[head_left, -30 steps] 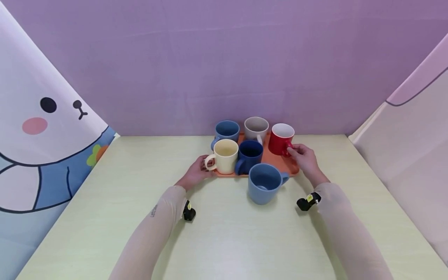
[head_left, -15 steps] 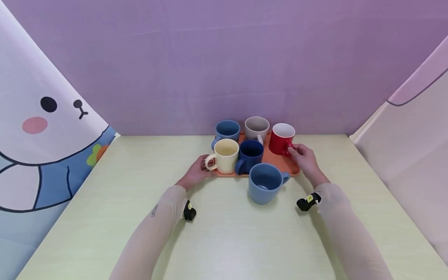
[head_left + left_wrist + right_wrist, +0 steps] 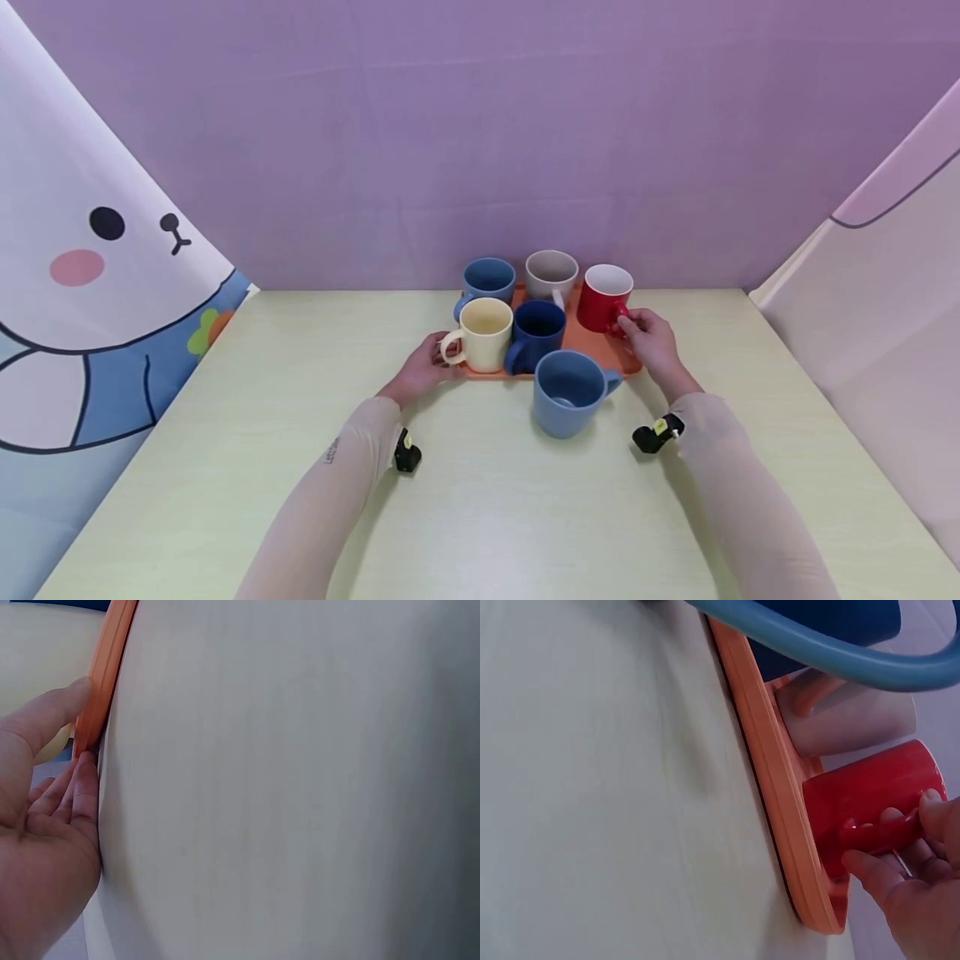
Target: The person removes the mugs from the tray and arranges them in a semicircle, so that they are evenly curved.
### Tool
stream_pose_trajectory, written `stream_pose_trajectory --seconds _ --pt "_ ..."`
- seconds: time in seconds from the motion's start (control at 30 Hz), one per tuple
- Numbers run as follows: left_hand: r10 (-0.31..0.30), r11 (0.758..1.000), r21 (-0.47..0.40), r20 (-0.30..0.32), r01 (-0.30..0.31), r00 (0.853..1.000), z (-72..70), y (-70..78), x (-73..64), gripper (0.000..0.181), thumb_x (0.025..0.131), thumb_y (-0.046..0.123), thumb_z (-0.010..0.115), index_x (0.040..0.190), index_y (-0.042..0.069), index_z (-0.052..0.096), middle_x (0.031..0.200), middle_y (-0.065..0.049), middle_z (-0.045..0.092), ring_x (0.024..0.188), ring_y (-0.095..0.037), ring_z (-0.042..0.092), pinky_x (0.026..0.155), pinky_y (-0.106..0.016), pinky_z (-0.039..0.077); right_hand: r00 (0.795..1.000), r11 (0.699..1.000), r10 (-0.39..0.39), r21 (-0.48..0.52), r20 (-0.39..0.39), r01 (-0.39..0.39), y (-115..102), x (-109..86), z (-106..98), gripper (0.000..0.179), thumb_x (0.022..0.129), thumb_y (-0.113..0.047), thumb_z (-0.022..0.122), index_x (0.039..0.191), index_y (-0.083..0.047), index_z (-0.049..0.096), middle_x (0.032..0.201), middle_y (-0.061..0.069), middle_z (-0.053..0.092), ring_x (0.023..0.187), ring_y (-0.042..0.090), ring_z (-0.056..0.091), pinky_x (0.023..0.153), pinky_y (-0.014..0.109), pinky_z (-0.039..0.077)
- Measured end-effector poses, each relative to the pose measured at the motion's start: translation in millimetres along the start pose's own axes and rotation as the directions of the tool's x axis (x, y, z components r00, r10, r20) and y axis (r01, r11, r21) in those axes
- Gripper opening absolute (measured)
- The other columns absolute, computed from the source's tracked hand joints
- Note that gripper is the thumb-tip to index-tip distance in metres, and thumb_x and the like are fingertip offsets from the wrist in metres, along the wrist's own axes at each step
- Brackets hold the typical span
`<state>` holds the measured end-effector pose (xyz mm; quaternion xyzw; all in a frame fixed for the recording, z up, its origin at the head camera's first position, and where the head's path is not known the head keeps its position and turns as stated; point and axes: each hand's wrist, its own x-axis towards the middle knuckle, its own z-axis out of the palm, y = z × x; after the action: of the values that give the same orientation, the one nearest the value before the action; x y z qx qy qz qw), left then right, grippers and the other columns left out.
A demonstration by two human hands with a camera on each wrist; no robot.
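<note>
My right hand (image 3: 656, 346) pinches the handle of a red mug (image 3: 598, 310), white inside, which stands upright at the right side of an orange tray (image 3: 592, 342). In the right wrist view, thumb and fingers close round that handle. At the tray's left front corner, my left hand (image 3: 422, 368) grips the rim; in the left wrist view the thumb lies on the orange edge (image 3: 106, 675) and the fingers are at its lower side. A cream mug (image 3: 487, 337) stands beside this hand. Also on the tray are a dark blue mug (image 3: 542, 337) and a grey mug (image 3: 551, 271).
A blue mug (image 3: 489, 277) stands at the back left of the tray. Just before the tray, a larger light blue mug (image 3: 558, 408) sits on the pale table (image 3: 480, 517), handle to the right. A purple cloth (image 3: 480, 150) hangs behind.
</note>
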<state>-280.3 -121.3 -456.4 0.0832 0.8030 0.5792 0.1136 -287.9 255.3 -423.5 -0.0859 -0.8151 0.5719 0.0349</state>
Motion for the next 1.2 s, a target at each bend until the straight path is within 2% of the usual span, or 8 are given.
stream_pose_trajectory --seconds 0.27,0.37,0.57,0.63,0.73,0.93,1.1,1.2 --pt "0.006 1.0 -0.016 -0.001 -0.006 1.0 1.9 -0.3 -0.4 0.071 0.089 -0.006 0.068 0.148 -0.005 0.029 0.146 -0.026 0.044 0.132 -0.038 0.046 0.111 -0.045 0.036 0.999 0.997 -0.036 -0.073 -0.032 0.034 2.7 -1.8 -0.8 0.035 0.106 -0.019 0.049 0.128 0.008 0.053 0.125 0.028 0.059 0.113 0.038 0.059 0.093 0.033 0.054" --pt "0.001 1.0 -0.006 0.002 -0.001 1.0 3.1 -0.3 0.1 0.071 0.089 -0.005 0.069 0.148 -0.005 0.029 0.146 -0.026 0.045 0.132 -0.037 0.046 0.111 -0.044 0.037 0.997 0.995 -0.057 -0.085 -0.047 0.052 4.0 -3.3 -3.3 0.035 0.106 -0.019 0.048 0.128 0.008 0.054 0.124 0.028 0.06 0.113 0.036 0.06 0.094 0.032 0.053" --pt "-0.006 1.0 -0.006 -0.009 0.006 1.0 1.0 -1.6 1.1 0.073 0.088 -0.005 0.07 0.149 -0.003 0.029 0.147 -0.023 0.045 0.133 -0.035 0.047 0.112 -0.044 0.037 0.992 0.993 -0.114 0.034 -0.062 0.116 -6.2 -7.7 -6.4 0.036 0.106 -0.019 0.049 0.126 0.011 0.054 0.12 0.028 0.061 0.095 0.013 0.064 0.09 0.03 0.054" --pt "-0.001 1.0 -0.015 -0.007 0.001 1.0 0.3 -2.8 1.8 0.073 0.088 -0.006 0.07 0.148 -0.004 0.029 0.148 -0.024 0.044 0.133 -0.035 0.047 0.111 -0.044 0.037 0.99 0.991 -0.125 0.041 -0.06 0.127 -11.9 -9.8 -7.3 0.036 0.106 -0.019 0.049 0.125 0.011 0.054 0.119 0.028 0.06 0.089 0.006 0.062 0.089 0.028 0.054" --pt "0.002 1.0 -0.028 0.0 -0.002 1.0 -0.1 -3.9 2.4 0.073 0.087 -0.007 0.07 0.149 -0.004 0.029 0.148 -0.024 0.044 0.133 -0.035 0.047 0.111 -0.043 0.037 0.99 0.991 -0.128 0.043 -0.057 0.13 -18.1 -12.8 -8.3 0.036 0.105 -0.018 0.05 0.124 0.012 0.053 0.119 0.03 0.06 0.086 0.002 0.062 0.088 0.029 0.053" --pt "-0.009 1.0 -0.027 -0.004 0.009 1.0 -1.0 -0.8 0.1 0.074 0.088 -0.006 0.07 0.149 -0.002 0.028 0.148 -0.023 0.044 0.134 -0.034 0.046 0.111 -0.043 0.037 0.989 0.99 -0.14 0.009 -0.037 0.141 -22.2 -18.5 -9.8 0.036 0.105 -0.017 0.051 0.124 0.013 0.054 0.121 0.031 0.06 0.095 0.011 0.064 0.088 0.031 0.053" --pt "-0.009 1.0 -0.03 -0.001 0.009 1.0 -0.6 0.5 -0.7 0.074 0.088 -0.006 0.069 0.149 -0.003 0.028 0.148 -0.023 0.044 0.133 -0.034 0.046 0.111 -0.043 0.037 0.99 0.989 -0.142 -0.052 -0.025 0.14 -23.5 -24.7 -12.7 0.034 0.105 -0.019 0.05 0.124 0.009 0.055 0.12 0.026 0.061 0.102 0.023 0.061 0.091 0.037 0.052" --pt "-0.008 0.999 -0.031 -0.001 0.008 1.0 0.0 0.3 -0.7 0.073 0.088 -0.007 0.069 0.149 -0.004 0.028 0.148 -0.024 0.044 0.133 -0.035 0.046 0.111 -0.043 0.037 0.987 0.985 -0.157 -0.07 -0.015 0.156 -24.2 -28.1 -14.7 0.034 0.105 -0.018 0.05 0.123 0.01 0.055 0.119 0.026 0.06 0.101 0.022 0.062 0.09 0.037 0.053"
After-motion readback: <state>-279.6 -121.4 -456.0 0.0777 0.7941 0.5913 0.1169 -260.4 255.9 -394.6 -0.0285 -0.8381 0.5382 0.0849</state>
